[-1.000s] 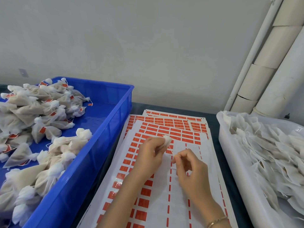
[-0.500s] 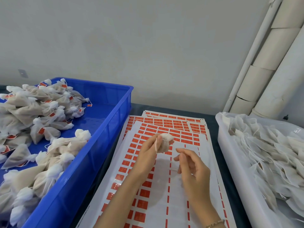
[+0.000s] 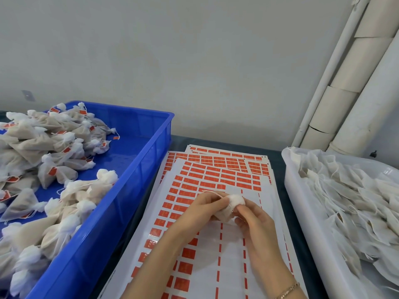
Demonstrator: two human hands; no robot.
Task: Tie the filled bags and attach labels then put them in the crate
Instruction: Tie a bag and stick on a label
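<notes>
head view, left hand (image 3: 205,209) and right hand (image 3: 257,225) fingers (image 3: 216,198) pinching bag (image 3: 236,200), body half hidden

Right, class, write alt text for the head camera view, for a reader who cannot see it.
A left hand and a right hand grip a small white bag over sheets of red labels. A blue crate piled with tied, labelled bags stands on the left, a white tub of flat bags on the right.
</notes>
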